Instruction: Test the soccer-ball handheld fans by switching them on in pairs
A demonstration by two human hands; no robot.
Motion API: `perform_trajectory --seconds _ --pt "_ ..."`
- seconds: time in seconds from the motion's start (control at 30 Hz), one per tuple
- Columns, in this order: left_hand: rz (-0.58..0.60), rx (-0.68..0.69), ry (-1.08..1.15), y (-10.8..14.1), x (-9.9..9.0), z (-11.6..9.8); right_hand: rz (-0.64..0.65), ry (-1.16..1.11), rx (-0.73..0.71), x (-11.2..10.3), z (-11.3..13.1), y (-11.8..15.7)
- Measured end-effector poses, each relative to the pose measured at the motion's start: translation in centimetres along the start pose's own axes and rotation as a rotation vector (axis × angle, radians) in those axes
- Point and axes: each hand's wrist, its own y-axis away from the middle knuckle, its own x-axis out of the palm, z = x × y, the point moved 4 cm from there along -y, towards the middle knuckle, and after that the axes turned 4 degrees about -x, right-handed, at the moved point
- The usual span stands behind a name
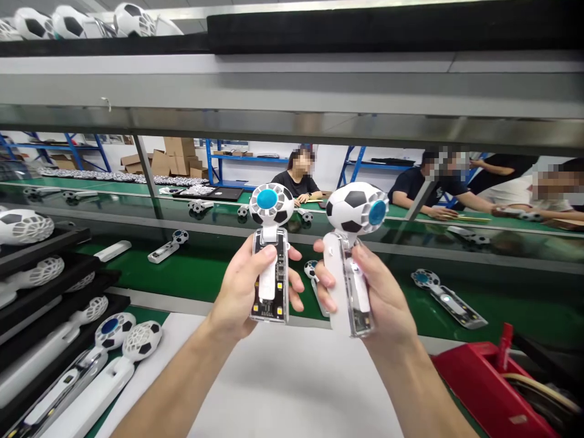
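Observation:
My left hand (241,274) is closed round a soccer-ball handheld fan (283,210), held upright. Its thumb lies on the white strip of the clear handle, where a dark circuit board with yellow parts shows. A second soccer-ball handheld fan (351,207) is gripped by my right hand (383,280), turned sideways so that its white back shell and clear front both show. Both round heads have a blue centre and face partly toward me. The two fans are apart, side by side above a white sheet (292,377).
More fans lie on stacked black trays (55,246) at left. On the green conveyor (219,274) are several others, including one fan (449,298) at right. A red tape dispenser (483,377) stands at lower right. A shelf beam (292,91) crosses overhead. Co-workers sit across the line.

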Motion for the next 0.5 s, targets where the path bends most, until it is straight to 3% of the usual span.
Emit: perform_trajectory --seconds 0.27,0.33,0.4,0.5 --pt "-0.139 -0.04 0.031 -0.1 -0.8 -1.3 -0.089 0.051 -0.131 -0.3 1.0 0.5" --pt "-0.184 0.021 -0.027 -0.2 -1.4 -1.4 -0.101 0.071 -0.097 -0.4 0.7 0.3" --pt "-0.304 0.171 -0.153 -0.3 -2.5 -1.8 -0.14 0.133 -0.045 -0.9 0.3 0.2" --pt "-0.419 0.247 -0.222 -0.7 -4.0 -2.1 -0.264 0.366 -0.15 -2.2 0.9 0.6"
